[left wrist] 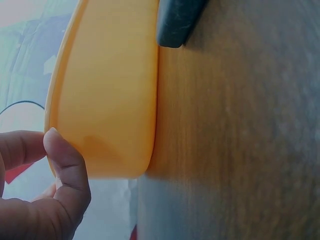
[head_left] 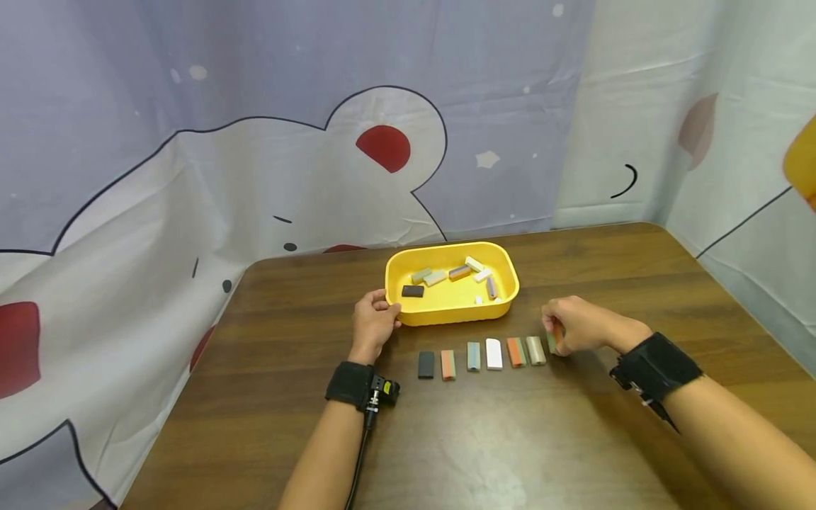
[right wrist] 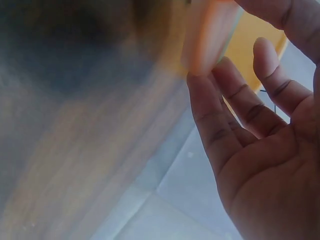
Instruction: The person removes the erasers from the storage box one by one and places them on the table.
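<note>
My left hand [head_left: 372, 324] pinches the rim of a yellow plastic tray [head_left: 440, 318] at its near left corner. In the left wrist view, thumb and fingertip meet over that rim. My right hand [head_left: 579, 324] holds an orange and green striped eraser-like block [right wrist: 209, 37] by its ends, low over the table at the right end of a row. To its left in that row lie a beige block [head_left: 535, 350], an orange-green one [head_left: 516, 352], a white one [head_left: 494, 354], a blue-green one [head_left: 474, 356], another orange-green one [head_left: 448, 365] and a black one [head_left: 426, 365].
Inside the tray lie several more blocks, among them a black one [head_left: 412, 291], a purple-orange one [head_left: 459, 273] and a white one [head_left: 474, 264]. The brown wooden table [head_left: 306, 397] ends at a patterned curtain [head_left: 306, 184] behind.
</note>
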The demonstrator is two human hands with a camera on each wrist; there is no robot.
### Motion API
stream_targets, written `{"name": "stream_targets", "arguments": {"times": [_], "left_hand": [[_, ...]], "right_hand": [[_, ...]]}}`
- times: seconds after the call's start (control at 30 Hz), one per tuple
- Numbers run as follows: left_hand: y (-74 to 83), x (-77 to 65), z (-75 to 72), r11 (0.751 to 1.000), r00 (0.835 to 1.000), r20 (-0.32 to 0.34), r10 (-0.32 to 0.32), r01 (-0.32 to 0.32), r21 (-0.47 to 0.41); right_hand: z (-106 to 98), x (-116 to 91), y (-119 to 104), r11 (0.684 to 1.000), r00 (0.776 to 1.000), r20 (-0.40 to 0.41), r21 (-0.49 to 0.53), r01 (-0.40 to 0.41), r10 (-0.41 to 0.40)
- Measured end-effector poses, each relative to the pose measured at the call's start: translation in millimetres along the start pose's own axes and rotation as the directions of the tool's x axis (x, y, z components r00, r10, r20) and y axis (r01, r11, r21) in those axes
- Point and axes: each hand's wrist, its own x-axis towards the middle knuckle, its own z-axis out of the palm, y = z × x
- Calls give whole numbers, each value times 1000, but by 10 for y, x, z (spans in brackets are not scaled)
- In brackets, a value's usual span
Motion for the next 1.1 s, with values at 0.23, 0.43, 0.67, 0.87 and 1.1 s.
{"name": "stream_targets", "arguments": {"times": [0.23, 0.43, 0.67, 0.87, 1.1], "left_hand": [[30, 15, -3, 1000, 1000, -6, 8, -8, -5], [21, 7, -4, 1000, 1000, -5, 2, -2, -12], [-19, -6, 14, 999, 1000, 6, 6, -6, -46], [-31, 0, 31, 999, 1000, 4, 8, -8, -46], [-36, -8, 54, 998, 1000, 17, 13, -11, -69]], "right_hand": [[47, 7, 23, 1000, 1000, 13, -1, -16, 16], [80, 7, 42, 1000, 1000, -7, -8, 21, -21], [134, -9, 57, 999, 999, -12, -14, 33, -34], [141, -21, 48, 1000, 1000, -2, -9, 15, -15], [137, -20, 30, 1000, 1000, -2, -15, 13, -13]]}}
